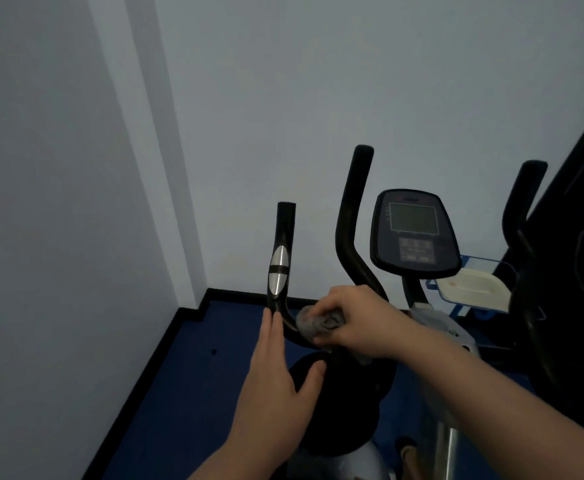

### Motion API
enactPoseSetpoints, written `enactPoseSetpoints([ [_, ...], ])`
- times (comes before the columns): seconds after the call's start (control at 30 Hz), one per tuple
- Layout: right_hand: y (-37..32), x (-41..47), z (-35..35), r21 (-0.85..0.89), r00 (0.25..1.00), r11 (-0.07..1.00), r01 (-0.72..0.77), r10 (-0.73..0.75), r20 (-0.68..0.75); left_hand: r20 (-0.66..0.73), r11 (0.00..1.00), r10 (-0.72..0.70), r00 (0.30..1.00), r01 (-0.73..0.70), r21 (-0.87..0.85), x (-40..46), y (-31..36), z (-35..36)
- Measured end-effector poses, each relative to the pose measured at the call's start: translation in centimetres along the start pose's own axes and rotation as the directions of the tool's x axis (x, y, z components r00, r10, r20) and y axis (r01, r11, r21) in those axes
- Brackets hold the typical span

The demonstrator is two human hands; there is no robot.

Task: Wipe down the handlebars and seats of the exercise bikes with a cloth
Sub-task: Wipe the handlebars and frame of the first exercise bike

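A black exercise bike stands in a room corner. Its left handlebar rises upright with a silver pulse sensor on it. A second black grip curves up beside the console. My right hand grips a grey cloth bunched around the handlebar's lower bend. My left hand is held flat with straight fingers, its fingertips touching the handlebar just below the sensor. The seat is not in view.
Pale walls meet at the left, with a black skirting above the blue floor. A white and blue tray sits behind the console. Another dark machine frame stands at the right edge.
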State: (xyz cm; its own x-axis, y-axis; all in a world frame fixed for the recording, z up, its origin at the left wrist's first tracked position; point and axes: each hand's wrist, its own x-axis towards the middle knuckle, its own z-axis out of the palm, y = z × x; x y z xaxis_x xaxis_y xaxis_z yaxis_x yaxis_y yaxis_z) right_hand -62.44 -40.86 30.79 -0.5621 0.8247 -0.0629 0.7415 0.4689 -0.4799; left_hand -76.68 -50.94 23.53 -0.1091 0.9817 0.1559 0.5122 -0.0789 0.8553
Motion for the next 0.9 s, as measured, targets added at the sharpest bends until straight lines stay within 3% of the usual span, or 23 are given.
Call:
enactPoseSetpoints([
  [0.13,-0.4,0.7,0.4,-0.008,1.000,1.000,0.005,-0.005,-0.018,0.055,0.998,-0.041,0.998,0.044,-0.055,0.0,0.0,-0.3],
  [0.27,-0.9,2.0,1.6,0.142,0.997,0.989,-0.039,0.048,-0.061,0.116,0.998,-0.025,0.993,0.032,-0.063,0.5,-0.3,-2.0],
  [0.37,0.0,0.9,0.9,0.051,0.999,0.998,-0.027,0.029,-0.031,0.074,0.994,-0.010,0.997,0.018,-0.107,1.2,-1.1,-3.8],
  [0.47,0.6,-0.3,0.3,-0.043,1.000,0.999,-0.015,0.015,0.013,-0.064,0.995,0.025,0.998,-0.032,-0.096,2.5,-2.2,-4.8],
  [0.53,-0.5,0.0,0.7,-0.110,0.999,0.994,-0.013,0.009,-0.042,-0.097,0.995,0.077,0.992,-0.083,-0.054,3.6,-2.7,-5.0],
  [0.67,-2.6,1.5,2.2,-0.187,0.995,0.982,-0.009,-0.011,-0.103,-0.053,0.988,0.153,0.987,-0.155,-0.019,6.2,-3.5,-5.0],
  [0.77,-2.0,0.6,1.5,-0.163,0.991,0.981,-0.101,0.085,-0.100,-0.039,0.976,0.211,0.977,-0.212,-0.037,8.4,-3.8,-5.4],
  [0.9,-3.0,-0.2,2.0,-0.266,0.979,0.948,-0.174,0.139,-0.147,0.009,0.957,0.289,0.957,-0.289,-0.036,11.0,-4.1,-6.8],
])
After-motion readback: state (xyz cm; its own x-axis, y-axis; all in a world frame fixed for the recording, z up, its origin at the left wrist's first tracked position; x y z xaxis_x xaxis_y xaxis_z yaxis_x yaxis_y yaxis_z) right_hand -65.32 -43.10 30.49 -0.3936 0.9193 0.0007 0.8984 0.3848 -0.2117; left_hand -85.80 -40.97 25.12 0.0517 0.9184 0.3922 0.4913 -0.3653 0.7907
